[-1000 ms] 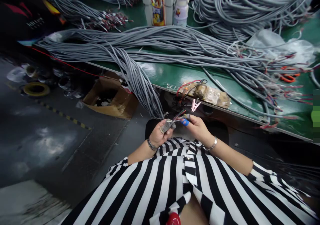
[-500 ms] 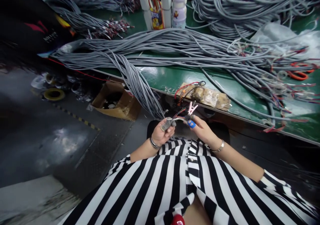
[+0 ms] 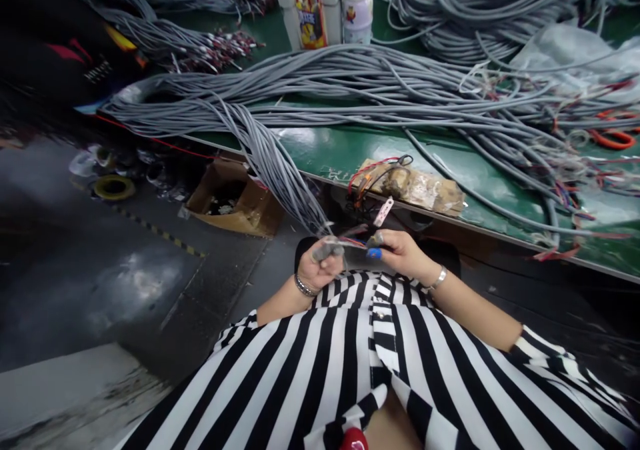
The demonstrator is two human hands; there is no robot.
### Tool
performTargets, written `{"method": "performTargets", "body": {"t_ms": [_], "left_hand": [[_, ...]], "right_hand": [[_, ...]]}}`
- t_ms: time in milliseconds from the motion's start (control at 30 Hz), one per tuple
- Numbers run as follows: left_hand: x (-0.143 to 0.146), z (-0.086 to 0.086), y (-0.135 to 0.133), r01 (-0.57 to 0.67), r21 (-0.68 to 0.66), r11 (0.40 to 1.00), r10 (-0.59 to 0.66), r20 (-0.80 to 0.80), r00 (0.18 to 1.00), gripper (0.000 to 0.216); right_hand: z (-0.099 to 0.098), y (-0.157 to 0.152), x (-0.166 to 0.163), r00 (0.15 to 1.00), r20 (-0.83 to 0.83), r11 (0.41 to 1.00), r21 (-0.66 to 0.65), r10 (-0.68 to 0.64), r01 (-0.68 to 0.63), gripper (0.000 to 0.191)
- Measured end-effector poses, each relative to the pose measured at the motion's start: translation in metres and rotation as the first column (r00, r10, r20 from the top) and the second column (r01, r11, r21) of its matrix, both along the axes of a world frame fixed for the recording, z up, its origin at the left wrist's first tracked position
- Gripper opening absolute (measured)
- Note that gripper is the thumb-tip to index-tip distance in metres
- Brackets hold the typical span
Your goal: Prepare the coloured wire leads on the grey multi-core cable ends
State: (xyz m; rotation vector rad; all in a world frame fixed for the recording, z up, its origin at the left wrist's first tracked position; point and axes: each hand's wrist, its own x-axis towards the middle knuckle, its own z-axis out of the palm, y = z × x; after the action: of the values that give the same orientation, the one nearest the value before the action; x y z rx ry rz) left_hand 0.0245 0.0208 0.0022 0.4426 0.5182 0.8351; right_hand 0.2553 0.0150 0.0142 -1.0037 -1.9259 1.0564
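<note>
My left hand (image 3: 320,267) is closed around the end of a grey cable (image 3: 280,170) that hangs down from the green table (image 3: 345,150). Grey covers sit on its fingertips. My right hand (image 3: 400,251), with a blue cover on one fingertip, pinches the thin coloured wires (image 3: 351,241) that fan out of that cable end. Both hands are close together just above my striped lap, below the table's front edge. A small pink clip (image 3: 383,211) hangs from wires just above my right hand.
Large bundles of grey cable (image 3: 380,83) cover the table. A taped brown block (image 3: 415,190) with red and black leads lies near the front edge. Orange-handled scissors (image 3: 613,137) lie at the right, a bottle (image 3: 357,7) at the back. An open cardboard box (image 3: 227,197) stands on the floor.
Both hands stayed together on the cable end. My right hand turned its fingers down over the wires, and the view shifted slightly.
</note>
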Motion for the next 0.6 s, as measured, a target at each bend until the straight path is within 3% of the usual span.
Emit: {"method": "performTargets", "body": {"t_ms": [133,267,333,400,467,533,600], "left_hand": [[-0.014,0.006,0.012,-0.157,0.078,0.984,0.161,-0.044,0.986,0.027],[-0.01,0.006,0.014,-0.023,0.266,0.964,0.084,-0.222,0.972,0.039],[-0.001,0.004,0.012,0.062,0.356,0.932,0.087,-0.388,0.918,0.04],[0.008,0.004,0.009,0.128,0.483,0.866,0.182,-0.544,0.819,0.035],[0.015,0.004,0.006,0.228,0.66,0.716,0.345,-0.618,0.707,0.03],[0.02,0.004,0.005,0.372,0.792,0.483,0.503,-0.599,0.623,0.024],[0.023,0.002,0.004,0.491,0.832,0.258,0.626,-0.531,0.571,0.021]], "right_hand": [[-0.029,-0.011,0.023,0.963,0.15,0.966,-0.099,-0.222,0.239,0.039],[-0.037,-0.023,0.028,0.96,0.14,0.932,-0.24,-0.243,0.271,0.044],[-0.027,-0.025,0.032,0.942,0.221,0.94,-0.176,-0.251,0.292,0.044],[-0.013,-0.026,0.038,0.888,0.348,0.943,-0.03,-0.301,0.332,0.043],[0.003,-0.029,0.045,0.819,0.414,0.914,0.102,-0.397,0.392,0.042],[0.017,-0.036,0.049,0.773,0.403,0.871,0.193,-0.49,0.452,0.042],[0.026,-0.043,0.048,0.762,0.356,0.841,0.252,-0.541,0.479,0.039]]}}
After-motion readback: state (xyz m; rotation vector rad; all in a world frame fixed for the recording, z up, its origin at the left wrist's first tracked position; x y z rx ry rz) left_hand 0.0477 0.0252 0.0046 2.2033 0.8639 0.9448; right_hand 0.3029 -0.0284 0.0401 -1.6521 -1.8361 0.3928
